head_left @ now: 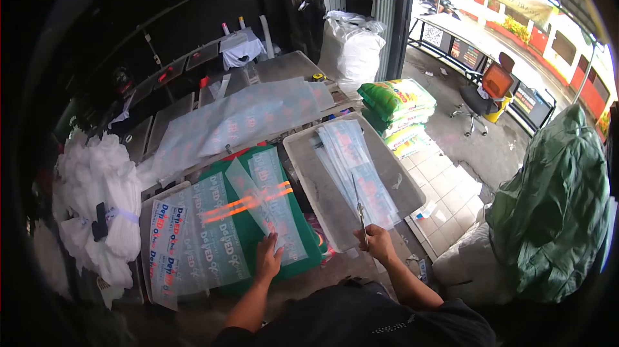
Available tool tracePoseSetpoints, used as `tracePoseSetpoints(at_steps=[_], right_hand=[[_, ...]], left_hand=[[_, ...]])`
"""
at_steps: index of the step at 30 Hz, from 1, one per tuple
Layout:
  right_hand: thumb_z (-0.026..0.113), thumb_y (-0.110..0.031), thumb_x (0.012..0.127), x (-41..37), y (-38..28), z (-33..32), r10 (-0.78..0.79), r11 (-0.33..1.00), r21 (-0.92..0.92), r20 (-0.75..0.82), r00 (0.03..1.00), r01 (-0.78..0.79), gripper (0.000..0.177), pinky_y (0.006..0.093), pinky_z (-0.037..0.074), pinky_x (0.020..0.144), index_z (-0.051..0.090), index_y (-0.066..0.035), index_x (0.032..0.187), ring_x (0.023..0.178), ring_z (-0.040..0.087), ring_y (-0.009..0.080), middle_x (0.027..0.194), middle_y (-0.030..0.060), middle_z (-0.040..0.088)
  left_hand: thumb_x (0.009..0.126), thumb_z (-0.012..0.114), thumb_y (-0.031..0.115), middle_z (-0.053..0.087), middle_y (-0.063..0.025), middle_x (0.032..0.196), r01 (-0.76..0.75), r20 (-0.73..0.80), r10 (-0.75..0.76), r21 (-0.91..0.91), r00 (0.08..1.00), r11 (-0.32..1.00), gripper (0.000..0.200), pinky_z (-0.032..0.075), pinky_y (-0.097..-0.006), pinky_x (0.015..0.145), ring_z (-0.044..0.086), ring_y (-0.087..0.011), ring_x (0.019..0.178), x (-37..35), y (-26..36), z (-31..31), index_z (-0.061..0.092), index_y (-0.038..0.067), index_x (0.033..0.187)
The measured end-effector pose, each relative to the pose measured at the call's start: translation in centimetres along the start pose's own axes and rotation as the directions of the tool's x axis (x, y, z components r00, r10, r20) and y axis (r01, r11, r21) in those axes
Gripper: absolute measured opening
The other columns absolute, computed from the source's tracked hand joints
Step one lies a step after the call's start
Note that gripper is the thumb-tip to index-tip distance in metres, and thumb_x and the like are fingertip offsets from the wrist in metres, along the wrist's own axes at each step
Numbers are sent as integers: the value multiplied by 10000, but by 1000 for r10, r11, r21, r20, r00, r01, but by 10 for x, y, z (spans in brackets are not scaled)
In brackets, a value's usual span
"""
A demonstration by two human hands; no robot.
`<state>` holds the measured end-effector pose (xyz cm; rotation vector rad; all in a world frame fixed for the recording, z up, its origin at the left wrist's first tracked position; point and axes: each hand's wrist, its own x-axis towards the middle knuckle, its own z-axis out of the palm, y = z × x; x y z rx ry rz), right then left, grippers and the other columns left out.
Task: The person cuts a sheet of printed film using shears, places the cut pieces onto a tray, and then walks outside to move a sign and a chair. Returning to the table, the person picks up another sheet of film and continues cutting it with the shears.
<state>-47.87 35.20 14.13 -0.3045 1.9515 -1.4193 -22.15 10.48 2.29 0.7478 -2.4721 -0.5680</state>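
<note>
My right hand is closed around the handles of a pair of scissors, whose long blades point up and away over the grey tray. My left hand rests with fingers stretched out at the near end of a narrow translucent strip. That strip lies slantwise over a green board. Printed translucent sheets with DepED lettering spread over the board's left part. Orange light bands cross them. More cut strips lie in a loose pile in the grey tray on the right.
A long printed film covers the table behind. Bundled white material hangs at left. Green and white sacks, a large white sack and a green tarp-covered heap stand around the right side. An orange chair is farther off.
</note>
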Motion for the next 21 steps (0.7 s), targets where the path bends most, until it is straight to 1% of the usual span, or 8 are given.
tracePoseSetpoints(at_steps=[3,8,12,14,15,17,20,21], right_hand=[[770,-351,810,4,-6,-21,-67,994,-81,10,998,68,400,267,472,527,629,22,826,577,605,102,658,52,632],[768,-344,812,10,10,-34,-69,998,-5,-12,998,69,391,262,463,522,628,19,838,562,587,101,655,50,627],[768,-323,817,6,26,-38,-47,999,-16,-22,999,47,364,256,454,514,631,11,859,554,565,96,668,41,622],[767,-353,808,1,33,-39,-55,998,-18,-51,997,54,396,271,470,528,641,20,857,568,590,105,671,59,636],[765,-383,799,-2,38,-38,-64,998,-26,-65,996,63,430,286,486,542,651,28,856,581,614,114,674,78,650],[767,-378,798,0,54,-35,-53,999,-13,-78,996,52,419,287,485,538,652,22,855,577,612,113,672,75,648],[765,-338,815,-12,57,-16,-35,998,51,-93,995,39,372,265,465,520,644,9,866,563,582,103,669,55,625],[762,-304,832,-19,52,-7,-24,994,101,-100,995,34,336,241,447,507,635,3,880,553,555,94,668,38,603]], left_hand=[[909,606,308,491,-176,1398,8,83,-3,-62,997,998,544,317,-530,1067,446,-432,1274,1,11,10,470,79,1384],[804,677,481,344,-218,1492,-89,347,7,221,938,971,747,261,-559,1103,312,-472,1355,-1,23,5,452,95,1401],[807,663,496,268,-229,1526,-112,400,16,219,916,969,790,226,-571,1118,245,-467,1391,-7,9,10,398,103,1439],[833,635,485,261,-251,1521,-56,167,40,93,985,994,804,202,-585,1121,235,-463,1399,-8,0,-1,336,103,1474],[833,635,485,261,-251,1521,-66,174,50,90,983,994,804,202,-585,1121,235,-463,1399,-13,-7,-9,336,103,1474],[848,620,476,228,-262,1532,286,-91,-273,184,958,941,821,184,-597,1121,212,-458,1411,-29,-29,-27,285,100,1496],[853,615,485,184,-255,1550,498,-131,-489,395,862,772,847,166,-619,1115,189,-446,1423,-64,-70,-55,243,101,1511],[853,615,485,184,-255,1550,490,-127,-482,401,867,774,847,166,-619,1115,189,-446,1423,-69,-85,-60,243,101,1511]])
